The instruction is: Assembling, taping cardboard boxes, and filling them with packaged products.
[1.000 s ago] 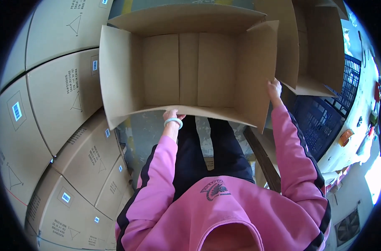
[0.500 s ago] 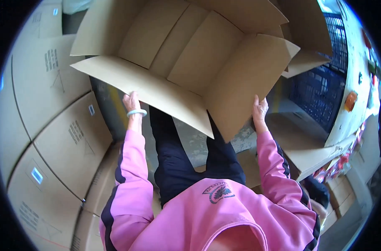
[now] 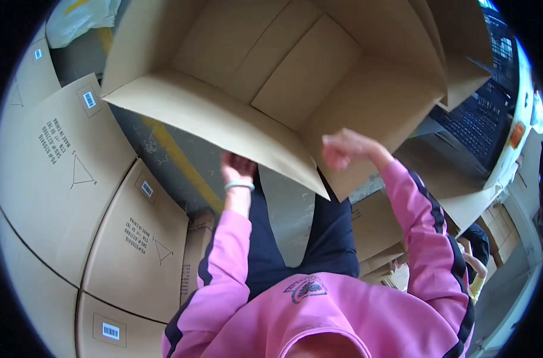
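Right grip (image 3: 344,149), curled together, has shifted inward at the gaping brown carton (image 3: 307,68); left grip (image 3: 238,169): cannot tell

Moderate, fairly even light fills the middle of the view, while blue-white glare at the right rim washes out detail. Inside the open carton (image 3: 310,71), the upper walls sink into soft brown shade; its near flap (image 3: 224,119) catches more light. The left hand (image 3: 238,169) has its fingers in shadow beneath that flap. The right hand (image 3: 346,148) is smeared by blur, its finger outlines lost. Stacked cartons (image 3: 74,143) on the left look reasonably sharp, though their edges bow. The dark crate (image 3: 477,122) reads dim. Black vignetting swallows the corners, with bluish fringing along the circle.
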Motion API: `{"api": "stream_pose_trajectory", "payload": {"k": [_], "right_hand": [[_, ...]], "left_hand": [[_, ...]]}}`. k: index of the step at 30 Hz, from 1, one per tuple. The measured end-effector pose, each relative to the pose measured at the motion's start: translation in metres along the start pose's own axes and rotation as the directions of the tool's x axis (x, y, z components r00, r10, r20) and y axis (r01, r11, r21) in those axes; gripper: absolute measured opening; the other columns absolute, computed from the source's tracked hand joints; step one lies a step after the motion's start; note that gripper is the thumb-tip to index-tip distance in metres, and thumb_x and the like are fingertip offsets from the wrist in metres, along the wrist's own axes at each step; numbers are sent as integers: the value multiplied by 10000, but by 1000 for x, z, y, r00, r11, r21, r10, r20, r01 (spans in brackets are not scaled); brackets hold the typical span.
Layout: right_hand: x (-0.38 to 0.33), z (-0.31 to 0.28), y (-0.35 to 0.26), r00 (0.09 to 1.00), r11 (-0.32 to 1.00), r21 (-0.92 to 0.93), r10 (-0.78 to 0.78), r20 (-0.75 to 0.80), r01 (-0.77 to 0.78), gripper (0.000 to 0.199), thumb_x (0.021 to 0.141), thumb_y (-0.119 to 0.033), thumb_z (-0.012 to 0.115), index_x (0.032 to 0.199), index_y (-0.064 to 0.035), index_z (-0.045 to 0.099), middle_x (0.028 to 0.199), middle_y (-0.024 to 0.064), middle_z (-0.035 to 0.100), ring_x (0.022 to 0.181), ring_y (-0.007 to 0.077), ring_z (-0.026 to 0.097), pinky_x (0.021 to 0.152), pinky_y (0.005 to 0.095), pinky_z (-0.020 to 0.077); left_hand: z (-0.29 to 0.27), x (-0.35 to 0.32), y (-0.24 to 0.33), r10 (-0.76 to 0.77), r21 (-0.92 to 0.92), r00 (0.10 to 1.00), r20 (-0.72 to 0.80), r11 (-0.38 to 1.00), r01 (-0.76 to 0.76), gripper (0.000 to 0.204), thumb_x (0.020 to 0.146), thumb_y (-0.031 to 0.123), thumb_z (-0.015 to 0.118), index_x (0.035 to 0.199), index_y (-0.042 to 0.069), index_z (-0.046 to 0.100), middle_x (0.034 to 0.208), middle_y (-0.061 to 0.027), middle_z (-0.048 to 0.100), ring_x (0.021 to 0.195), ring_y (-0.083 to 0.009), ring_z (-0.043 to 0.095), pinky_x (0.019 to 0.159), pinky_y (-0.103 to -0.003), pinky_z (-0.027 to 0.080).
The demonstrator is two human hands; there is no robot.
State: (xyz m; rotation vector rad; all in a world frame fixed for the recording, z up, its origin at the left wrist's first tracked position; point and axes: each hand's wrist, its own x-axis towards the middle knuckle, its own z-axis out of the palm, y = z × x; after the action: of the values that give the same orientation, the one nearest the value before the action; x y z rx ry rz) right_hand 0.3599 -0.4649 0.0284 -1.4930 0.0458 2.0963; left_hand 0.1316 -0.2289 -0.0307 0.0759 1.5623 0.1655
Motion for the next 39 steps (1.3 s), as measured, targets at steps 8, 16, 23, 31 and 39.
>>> {"api": "stream_pose_trajectory", "payload": {"k": [8, 16, 23, 31, 39], "right_hand": [[200, -81, -20, 656, 875, -478, -319, -684, -73, 723, 840, -488, 430, 1321, 1, 201, 1378, 161, 202, 1262, 252, 223, 1025, 342, 220], [255, -84, -47, 512, 604, -763, -592, -623, -231, 762, 829, -450, 409, 1345, 21, 107, 1413, 195, 63, 1309, 305, 92, 1051, 406, 151], [252, -115, -68, 604, 602, -790, -588, -539, -119, 756, 815, -458, 434, 1340, 8, 155, 1395, 190, 150, 1278, 337, 179, 1048, 358, 193], [280, -108, -73, 339, 427, -818, -758, -556, -387, 633, 796, -386, 472, 1280, -2, 329, 1356, 153, 256, 1227, 360, 254, 1014, 411, 248], [291, -106, -121, 393, 319, -887, -809, -438, -334, 670, 797, -384, 487, 1302, -10, 256, 1393, 174, 177, 1260, 320, 234, 1019, 451, 218]], "left_hand": [[-28, -16, -33, 50, 17, 990, 132, 998, -53, 447, 860, 383, 414, 1127, 28, 461, 1104, -107, 521, 983, -257, 514, 859, -380, 423], [-111, -116, -48, 62, 51, 993, 103, 996, -68, 459, 860, 395, 409, 1135, 31, 457, 1110, -105, 517, 992, -255, 508, 861, -380, 420], [-83, -85, -71, 114, 17, 985, 128, 993, -117, 470, 859, 406, 405, 1141, 33, 454, 1114, -103, 514, 1000, -253, 503, 863, -380, 418], [-74, -78, -79, 111, -7, 985, 131, 994, -111, 482, 859, 418, 400, 1148, 35, 450, 1120, -101, 510, 1009, -251, 498, 866, -380, 416], [-112, -98, -64, 159, -39, 979, 130, 987, -155, 495, 859, 430, 396, 1156, 38, 446, 1125, -99, 507, 1018, -249, 492, 868, -380, 413]]}}
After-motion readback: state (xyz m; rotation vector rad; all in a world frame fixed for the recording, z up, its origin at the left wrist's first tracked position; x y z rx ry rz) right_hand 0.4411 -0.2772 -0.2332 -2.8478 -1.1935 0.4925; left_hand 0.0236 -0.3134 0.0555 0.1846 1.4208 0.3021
